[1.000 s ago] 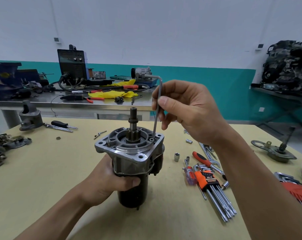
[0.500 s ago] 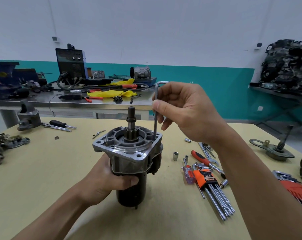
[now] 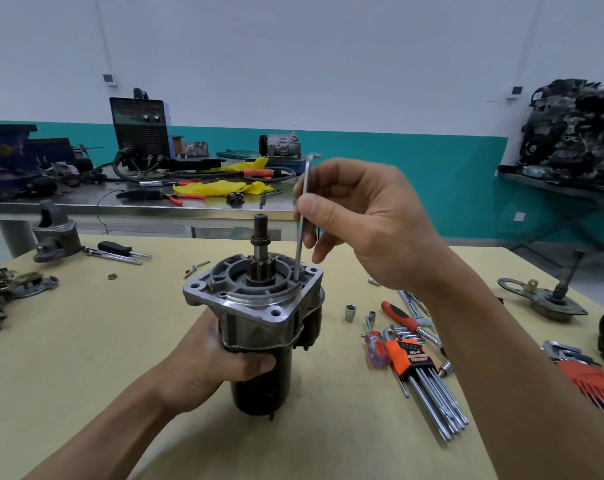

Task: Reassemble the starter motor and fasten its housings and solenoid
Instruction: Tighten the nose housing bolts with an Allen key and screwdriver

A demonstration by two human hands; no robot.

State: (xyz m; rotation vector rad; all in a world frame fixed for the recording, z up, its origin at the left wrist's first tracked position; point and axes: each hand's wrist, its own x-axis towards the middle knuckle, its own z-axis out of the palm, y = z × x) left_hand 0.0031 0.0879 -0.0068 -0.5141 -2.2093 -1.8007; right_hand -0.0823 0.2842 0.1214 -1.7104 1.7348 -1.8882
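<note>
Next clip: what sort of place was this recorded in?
Probably an auto repair or training workshop. A starter motor stands on the yellow worktable beside a hex key set, a welding machine sits on the steel bench behind, and an engine sits at the far right.

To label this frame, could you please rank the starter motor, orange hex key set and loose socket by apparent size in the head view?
1. starter motor
2. orange hex key set
3. loose socket
Gaps are plain; nearness changes nothing.

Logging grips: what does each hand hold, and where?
Left hand grips the starter motor around its body; right hand pinches the hex key mid-shaft.
</note>
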